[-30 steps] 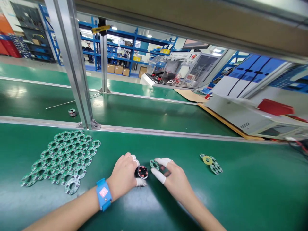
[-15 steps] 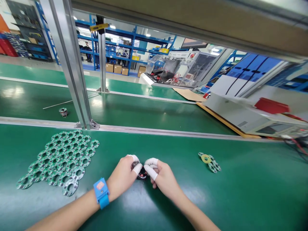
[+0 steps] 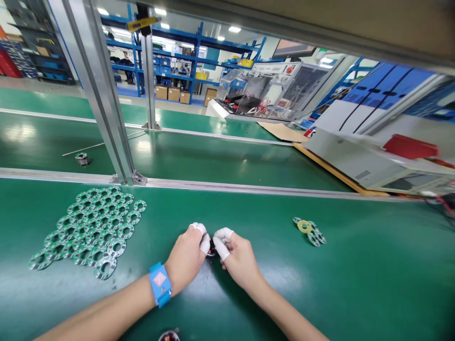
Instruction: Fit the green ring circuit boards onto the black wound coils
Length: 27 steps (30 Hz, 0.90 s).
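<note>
A small dark round part (image 3: pixel 211 248) with reddish bits sits between my hands at the middle of the green table. My left hand (image 3: pixel 188 253), with white finger covers and a blue wrist strap (image 3: pixel 160 285), is closed on its left side. From the right, my right hand (image 3: pixel 240 258), also in white finger covers, pinches at the same part. The fingers hide most of it. Near the bottom edge another round part with copper-coloured windings (image 3: pixel 169 336) is partly in view.
Many green ring boards (image 3: pixel 95 222) lie at left. Several more boards (image 3: pixel 315 234) with a yellow ring (image 3: pixel 304 226) lie at right. A metal post (image 3: pixel 103 94) rises behind the left boards; a wound part (image 3: pixel 82 159) stands beyond the rail.
The view has shifted slightly. My left hand has turned a little and covers more of the dark part. The copper-coloured part at the bottom edge has come into view.
</note>
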Each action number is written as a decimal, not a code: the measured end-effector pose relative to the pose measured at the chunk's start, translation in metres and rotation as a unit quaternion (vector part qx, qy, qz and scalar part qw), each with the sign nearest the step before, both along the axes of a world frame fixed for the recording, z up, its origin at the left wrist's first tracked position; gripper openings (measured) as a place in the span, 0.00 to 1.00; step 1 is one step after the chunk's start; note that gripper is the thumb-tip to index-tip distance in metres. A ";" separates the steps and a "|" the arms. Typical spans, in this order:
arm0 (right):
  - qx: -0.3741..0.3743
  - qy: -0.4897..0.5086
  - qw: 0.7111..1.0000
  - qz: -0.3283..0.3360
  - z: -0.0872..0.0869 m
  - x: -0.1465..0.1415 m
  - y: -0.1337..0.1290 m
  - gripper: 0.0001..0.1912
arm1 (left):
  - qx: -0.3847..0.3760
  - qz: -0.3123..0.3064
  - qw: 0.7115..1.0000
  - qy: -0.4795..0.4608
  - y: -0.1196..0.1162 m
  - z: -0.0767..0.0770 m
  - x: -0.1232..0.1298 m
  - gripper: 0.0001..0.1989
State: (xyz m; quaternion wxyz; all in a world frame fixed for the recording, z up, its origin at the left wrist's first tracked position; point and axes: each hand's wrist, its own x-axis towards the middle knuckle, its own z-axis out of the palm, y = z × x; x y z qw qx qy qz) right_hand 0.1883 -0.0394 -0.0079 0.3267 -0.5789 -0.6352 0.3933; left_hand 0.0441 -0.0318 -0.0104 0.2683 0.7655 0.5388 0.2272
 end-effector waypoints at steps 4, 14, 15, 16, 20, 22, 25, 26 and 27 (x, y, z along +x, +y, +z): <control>0.031 -0.018 0.999 -0.012 0.008 0.027 0.005 0.13 | -0.001 -0.005 0.999 -0.044 -0.003 0.010 -0.008 0.07; 0.121 -0.304 0.943 0.059 0.008 0.058 0.014 0.18 | -0.006 -0.056 0.995 0.085 -0.005 0.016 -0.011 0.20; 0.132 -0.314 0.938 0.059 0.007 0.057 0.014 0.16 | -0.004 -0.057 0.995 0.087 -0.004 0.015 -0.010 0.19; 0.145 -0.320 0.935 0.056 0.007 0.057 0.014 0.15 | -0.002 -0.057 0.995 0.087 -0.004 0.014 -0.011 0.19; 0.176 -0.249 0.951 0.041 0.012 0.050 0.012 0.13 | -0.001 -0.059 0.996 0.070 -0.001 0.012 -0.013 0.18; 0.179 -0.166 0.968 0.055 0.016 0.041 0.009 0.13 | -0.001 -0.062 0.996 0.062 -0.001 0.011 -0.013 0.17; 0.204 -0.094 0.970 0.091 0.018 0.025 0.004 0.12 | 0.008 -0.061 0.996 0.067 0.000 0.010 -0.013 0.16; 0.216 -0.090 0.967 0.098 0.017 0.021 0.002 0.13 | 0.010 -0.059 0.996 0.072 0.000 0.010 -0.012 0.15; 0.229 -0.092 0.964 0.103 0.016 0.018 0.001 0.13 | 0.012 -0.057 0.995 0.075 0.000 0.009 -0.012 0.15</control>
